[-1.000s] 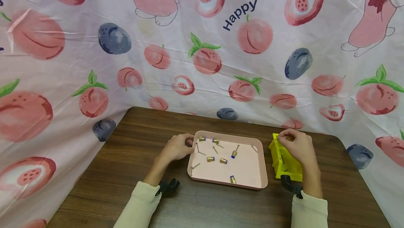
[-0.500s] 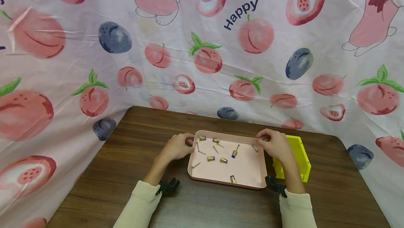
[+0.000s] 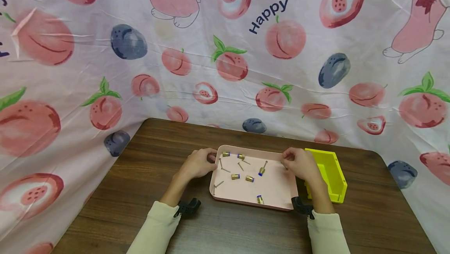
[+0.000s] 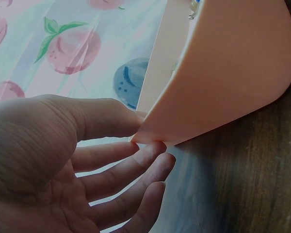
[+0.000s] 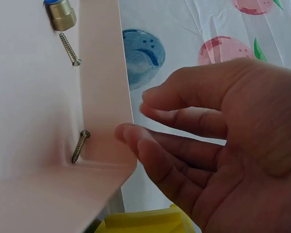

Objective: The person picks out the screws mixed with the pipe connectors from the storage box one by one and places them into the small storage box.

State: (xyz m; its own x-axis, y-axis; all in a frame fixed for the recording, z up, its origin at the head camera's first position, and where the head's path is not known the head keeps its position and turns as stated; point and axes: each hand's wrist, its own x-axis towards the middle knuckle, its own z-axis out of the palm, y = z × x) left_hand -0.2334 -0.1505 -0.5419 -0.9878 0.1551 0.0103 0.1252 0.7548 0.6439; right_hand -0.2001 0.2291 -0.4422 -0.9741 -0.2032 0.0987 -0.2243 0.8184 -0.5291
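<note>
A shallow pink tray [image 3: 275, 187] lies on the table, with several brass fittings with blue collars [image 3: 235, 176] and several screws [image 3: 240, 166] scattered in it. My left hand [image 3: 199, 164] pinches the tray's left rim between thumb and fingers. In the left wrist view the thumb [image 4: 111, 119] lies along the rim and the fingertips touch the outer wall. Over the tray's far right corner, my right hand [image 3: 302, 164] is loosely bent with nothing between its fingers. The right wrist view shows one screw [image 5: 81, 145] in that corner, just beyond the fingertips.
Close to the tray's right side stands a yellow bin [image 3: 339, 174], partly covered by my right hand and forearm. The brown wooden table [image 3: 158, 148] ends at a fruit-printed cloth [image 3: 197, 113] at the back and sides.
My right hand has come left from above the yellow bin to the tray's far right corner. The bin, tilted at first, now sits flatter. My left hand has stayed at the tray's left rim.
</note>
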